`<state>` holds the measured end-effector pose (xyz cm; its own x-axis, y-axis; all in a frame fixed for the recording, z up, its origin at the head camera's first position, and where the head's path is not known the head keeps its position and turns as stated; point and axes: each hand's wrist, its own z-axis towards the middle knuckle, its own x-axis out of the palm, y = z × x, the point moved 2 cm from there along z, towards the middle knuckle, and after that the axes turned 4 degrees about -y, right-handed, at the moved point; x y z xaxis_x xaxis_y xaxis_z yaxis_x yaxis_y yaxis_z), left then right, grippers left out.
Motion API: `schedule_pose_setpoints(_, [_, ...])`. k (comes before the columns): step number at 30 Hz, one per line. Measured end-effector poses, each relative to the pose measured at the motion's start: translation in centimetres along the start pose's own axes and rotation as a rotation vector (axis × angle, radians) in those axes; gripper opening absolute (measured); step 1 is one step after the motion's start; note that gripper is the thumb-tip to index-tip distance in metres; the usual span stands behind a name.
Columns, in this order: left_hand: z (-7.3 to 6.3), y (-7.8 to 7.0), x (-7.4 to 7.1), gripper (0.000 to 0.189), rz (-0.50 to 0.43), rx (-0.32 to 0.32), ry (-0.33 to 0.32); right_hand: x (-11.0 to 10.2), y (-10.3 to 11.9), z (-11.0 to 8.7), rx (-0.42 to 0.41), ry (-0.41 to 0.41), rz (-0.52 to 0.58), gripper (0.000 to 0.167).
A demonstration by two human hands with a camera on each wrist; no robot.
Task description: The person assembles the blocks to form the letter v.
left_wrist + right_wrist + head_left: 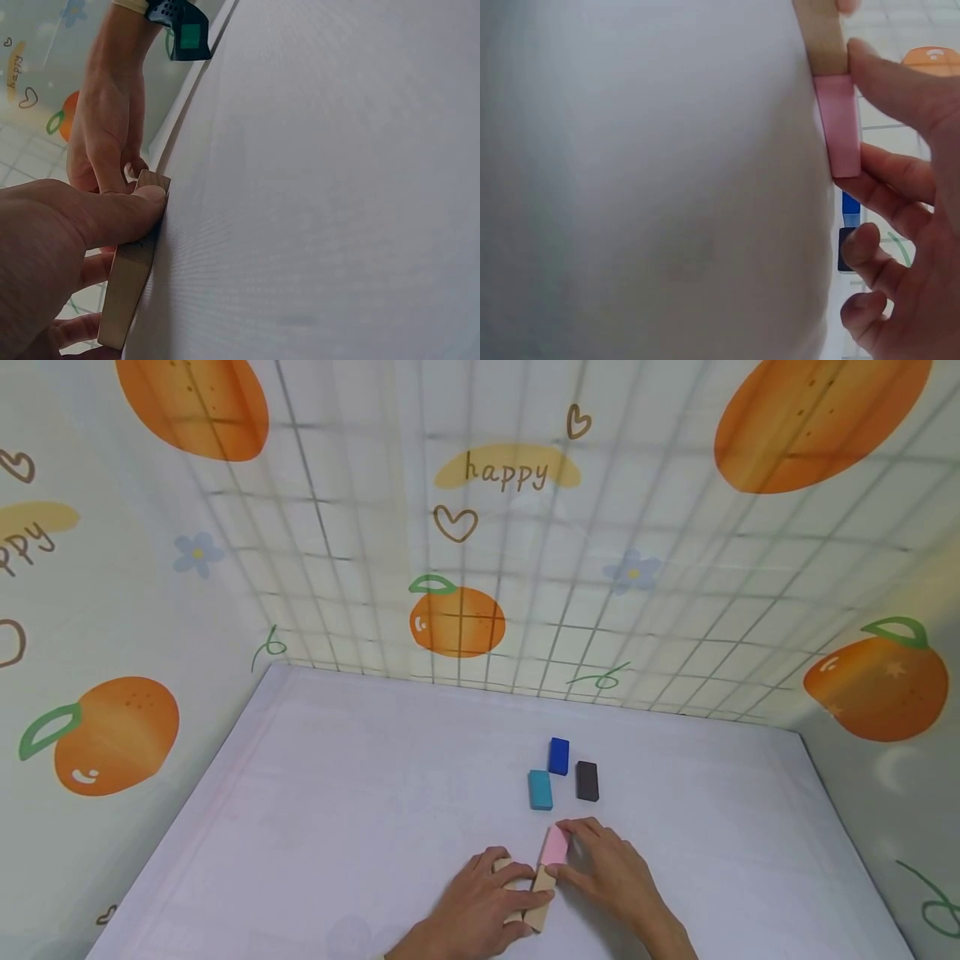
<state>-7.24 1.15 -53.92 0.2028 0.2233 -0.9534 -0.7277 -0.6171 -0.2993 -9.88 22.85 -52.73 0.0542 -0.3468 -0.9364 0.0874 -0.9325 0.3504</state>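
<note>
My left hand [487, 906] holds a plain wooden block [127, 289], its thumb near one end and its fingers along the far side. Spread fingers of that hand also reach over a second wooden block [540, 897]. A pink block [555, 845] stands end to end with this second block, in one line. My right hand [611, 868] pinches the pink block, thumb near the joint and index finger at its far end, while the other fingers [862, 307] curl loosely. Part of the wood lies hidden beneath the left hand.
Beyond the hands lie a teal block [540, 790], a dark blue block [558, 756] and a black block [587, 781]. They rest on a white-covered table [337, 793]. Fabric walls printed with oranges [457, 622] close off the back and sides, with a grid showing at the back.
</note>
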Motion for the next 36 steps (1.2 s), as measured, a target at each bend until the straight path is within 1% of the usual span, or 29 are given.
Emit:
schedule_pose_setpoints(11, [0.0, 0.1, 0.0, 0.055, 0.009, 0.016, -0.016, 0.0, -0.1, 0.0, -0.004, -0.004, -0.003, 0.068])
schedule_pose_setpoints(16, [0.0, 0.1, 0.1, 0.055, 0.005, 0.012, -0.01, 0.0, -0.1, 0.0, 0.0, 0.005, -0.011, 0.068])
schedule_pose_setpoints(20, [0.1, 0.2, 0.3, 0.056, 0.011, 0.011, -0.008, -0.3, 0.1, -0.1, -0.016, 0.004, -0.02, 0.07])
schedule_pose_setpoints(24, [0.1, 0.1, 0.3, 0.056, 0.023, 0.011, -0.011, -1.0, 0.1, -0.2, -0.028, -0.009, -0.013, 0.075])
schedule_pose_setpoints(30, [0.1, 0.0, 0.1, 0.057, 0.021, -0.004, -0.006, -2.3, -0.4, 0.1, -0.006, -0.035, 0.014, 0.086])
schedule_pose_setpoints(34, [0.1, 0.1, 0.2, 0.056, 0.026, 0.008, -0.025, -3.1, -0.8, 0.4, 0.01, -0.044, 0.025, 0.093])
schedule_pose_setpoints(36, [0.1, 0.1, 0.2, 0.056, 0.024, 0.007, -0.024, -3.4, -1.0, 0.6, 0.012, -0.049, 0.022, 0.097])
